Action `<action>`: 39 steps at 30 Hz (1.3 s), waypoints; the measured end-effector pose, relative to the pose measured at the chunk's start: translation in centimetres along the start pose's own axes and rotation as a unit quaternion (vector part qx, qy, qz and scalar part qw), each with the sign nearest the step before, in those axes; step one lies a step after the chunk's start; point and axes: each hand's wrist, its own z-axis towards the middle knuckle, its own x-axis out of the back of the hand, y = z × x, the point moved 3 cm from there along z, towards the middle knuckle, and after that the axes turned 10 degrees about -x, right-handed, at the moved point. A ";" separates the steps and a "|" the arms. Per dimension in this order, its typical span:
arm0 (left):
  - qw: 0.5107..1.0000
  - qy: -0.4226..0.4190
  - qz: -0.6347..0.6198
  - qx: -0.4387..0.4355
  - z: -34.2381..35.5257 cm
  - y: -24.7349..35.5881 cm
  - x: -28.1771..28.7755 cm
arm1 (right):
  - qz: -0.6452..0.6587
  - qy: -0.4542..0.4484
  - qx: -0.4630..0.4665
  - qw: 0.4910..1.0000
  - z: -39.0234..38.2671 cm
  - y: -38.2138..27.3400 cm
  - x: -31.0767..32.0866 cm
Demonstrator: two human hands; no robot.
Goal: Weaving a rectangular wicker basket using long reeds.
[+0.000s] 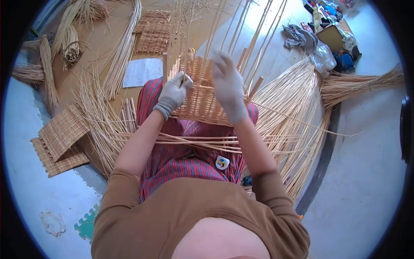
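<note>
A partly woven cane basket (208, 105) rests on my lap, with long upright cane stakes (235, 36) rising from it and wooden posts (256, 86) at its corners. My left hand (174, 92), in a pale knitted glove, is at the basket's left side. Its thumb and fingers are pinched around a cane strand close to the weave. My right hand (228, 86), gloved alike, is raised over the basket's right side among the stakes. Motion smears its fingers, so whether they grip a strand is unclear. Loose cane strands (202, 141) lie across my lap below the basket.
Large bundles of cane (293, 93) fan out on the right, with more bundles (71, 45) at far left. Woven panels (64, 131) lie at left, others (154, 31) farther off beyond a white sheet (145, 72). A box of odds and ends (330, 32) stands far right.
</note>
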 end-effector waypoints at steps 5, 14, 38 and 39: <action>0.982 0.003 -0.081 0.173 0.2 3.0 -0.6 | -0.008 -0.002 0.060 0.998 6.6 -2.8 -2.7; 0.969 0.015 -0.201 0.145 0.9 3.0 -1.0 | 0.233 0.141 -0.101 0.957 -6.2 6.1 3.8; 0.981 -0.115 0.074 0.138 1.7 5.7 -9.0 | -0.005 0.156 0.106 0.982 2.8 3.6 11.7; 0.980 -0.112 0.095 0.137 1.6 4.4 -7.7 | 0.240 0.154 0.001 0.958 -1.5 2.4 11.0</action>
